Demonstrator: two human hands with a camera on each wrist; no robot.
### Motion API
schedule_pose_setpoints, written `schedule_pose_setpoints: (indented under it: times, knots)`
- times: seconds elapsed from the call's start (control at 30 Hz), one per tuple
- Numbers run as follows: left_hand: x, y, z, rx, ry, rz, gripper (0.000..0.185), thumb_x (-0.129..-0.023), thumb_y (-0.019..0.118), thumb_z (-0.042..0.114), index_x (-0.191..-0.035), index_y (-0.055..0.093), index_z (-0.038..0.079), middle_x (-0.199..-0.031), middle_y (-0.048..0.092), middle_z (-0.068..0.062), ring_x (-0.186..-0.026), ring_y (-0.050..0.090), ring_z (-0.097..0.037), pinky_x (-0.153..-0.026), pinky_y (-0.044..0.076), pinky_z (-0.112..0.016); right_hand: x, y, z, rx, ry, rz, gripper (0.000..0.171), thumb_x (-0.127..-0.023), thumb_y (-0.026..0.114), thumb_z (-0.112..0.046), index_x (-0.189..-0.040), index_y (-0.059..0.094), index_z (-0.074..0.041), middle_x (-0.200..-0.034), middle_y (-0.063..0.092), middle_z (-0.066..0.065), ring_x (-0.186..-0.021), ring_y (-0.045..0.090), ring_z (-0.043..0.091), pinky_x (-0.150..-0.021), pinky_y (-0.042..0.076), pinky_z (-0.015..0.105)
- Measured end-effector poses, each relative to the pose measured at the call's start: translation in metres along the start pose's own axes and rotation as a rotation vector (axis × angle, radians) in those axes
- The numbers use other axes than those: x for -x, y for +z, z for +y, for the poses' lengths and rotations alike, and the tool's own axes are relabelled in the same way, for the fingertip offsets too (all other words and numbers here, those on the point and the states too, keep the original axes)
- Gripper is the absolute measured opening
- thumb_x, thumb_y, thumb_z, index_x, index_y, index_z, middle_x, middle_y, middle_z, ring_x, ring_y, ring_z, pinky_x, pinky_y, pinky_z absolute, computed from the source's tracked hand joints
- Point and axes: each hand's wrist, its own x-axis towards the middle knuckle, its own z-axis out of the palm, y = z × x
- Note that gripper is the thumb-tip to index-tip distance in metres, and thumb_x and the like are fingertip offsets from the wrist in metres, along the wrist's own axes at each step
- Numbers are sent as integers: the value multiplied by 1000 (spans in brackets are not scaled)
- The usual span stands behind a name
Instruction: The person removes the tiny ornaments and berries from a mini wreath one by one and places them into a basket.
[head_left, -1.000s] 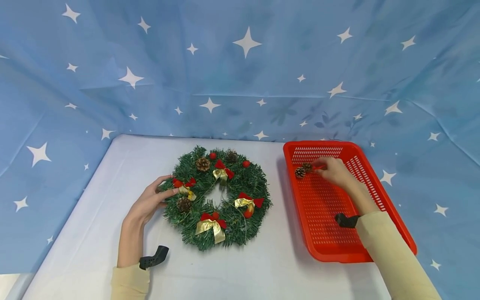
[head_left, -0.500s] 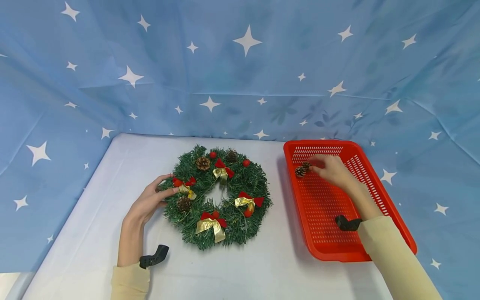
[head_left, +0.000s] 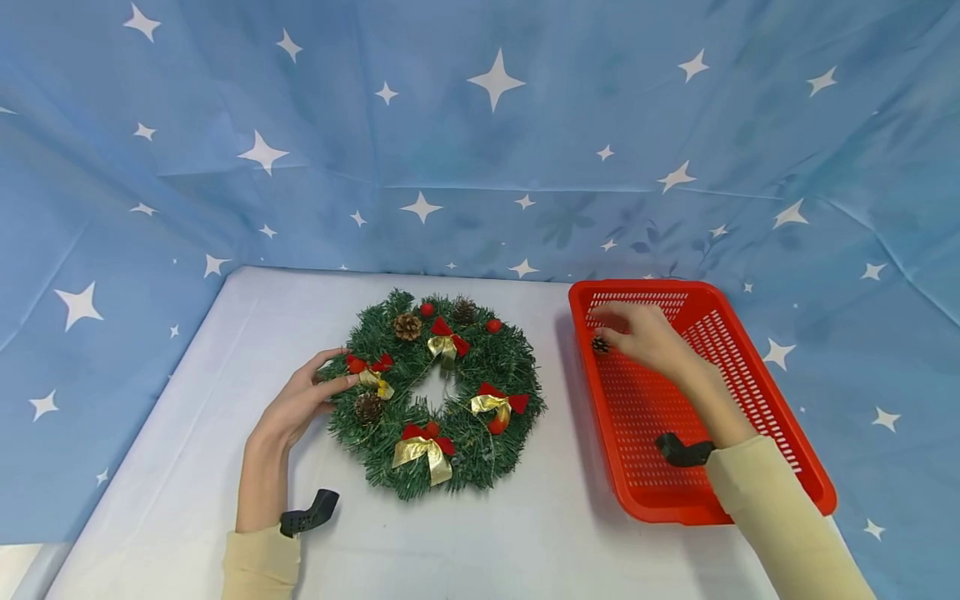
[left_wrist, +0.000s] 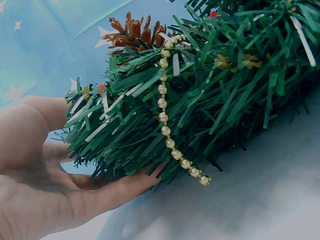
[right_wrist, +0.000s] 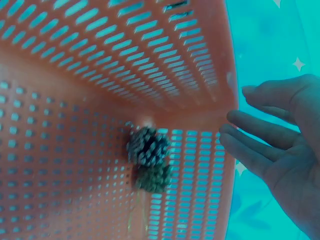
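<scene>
My left hand [head_left: 296,400] grips the left rim of a green Christmas wreath [head_left: 510,358], thumb on top and other fingers around the outer side. A string of gold beads [left_wrist: 164,117] hangs from the wreath in the left wrist view, near a brown pine cone [left_wrist: 135,32]. My right hand [head_left: 645,337] is over the far left corner of the red basket [head_left: 622,433]. Its fingers are loosely bent with nothing between them in the right wrist view. Inside the basket corner lie a white-tipped pine cone [right_wrist: 149,146] and a greenish one [right_wrist: 154,177], apart from the hand.
Red-and-gold bows [head_left: 422,454], red berries [head_left: 493,326] and further pine cones [head_left: 407,327] dress the wreath. White cloth [head_left: 465,550] covers the table, and a blue star-patterned curtain [head_left: 450,150] stands behind and at the sides. The basket's walls rise around the right hand's area.
My right hand has shifted left and slightly away from me, from beside the two pine cones to above them, covering one in the head view. The left hand and wreath stay put.
</scene>
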Motion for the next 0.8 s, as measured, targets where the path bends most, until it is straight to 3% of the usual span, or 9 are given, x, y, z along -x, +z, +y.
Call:
schedule_pose_setpoints:
  times: [0.17, 0.37, 0.6, 0.7, 0.8]
  knots:
    - [-1, 0, -1, 4, 1, -3, 76, -101, 69, 30, -162, 29, 13, -164, 20, -23, -139, 41, -38, -97, 46, -46, -3, 1, -11, 2, -12, -6, 30, -97, 69, -8, -127, 71, -2, -116, 74, 16, -79, 64, 22, -78, 51, 41]
    - [0, 0, 0, 4, 2, 1, 75, -101, 69, 30, -162, 29, 14, -162, 22, -24, -137, 42, -37, -93, 47, -42, -5, 2, -18, -18, -24, -2, 30, -97, 71, -9, -126, 71, -4, -113, 74, 13, -73, 64, 20, -78, 53, 42]
    - [0, 0, -1, -7, 3, -2, 76, -101, 69, 31, -162, 28, 12, -167, 12, -25, -140, 41, -40, -95, 47, -46, -7, 4, -25, -19, -42, 6, 32, -96, 72, -10, -128, 70, -5, -118, 73, 14, -65, 59, 19, -79, 51, 43]
    - [-1, 0, -2, -6, 0, -6, 76, -101, 69, 32, -162, 28, 12, -167, 12, -26, -141, 39, -41, -97, 46, -47, -8, 4, -28, -14, -43, 12, 33, -95, 73, -10, -128, 70, -4, -122, 72, 15, -66, 61, 20, -82, 51, 44]
    - [-1, 0, -2, -6, -1, -8, 76, -101, 69, 32, -162, 28, 12, -167, 12, -26, -142, 39, -41, -96, 47, -46, -9, 5, -30, -7, -44, 14, 34, -95, 73, -9, -128, 70, -4, -124, 71, 15, -84, 67, 25, -89, 53, 47]
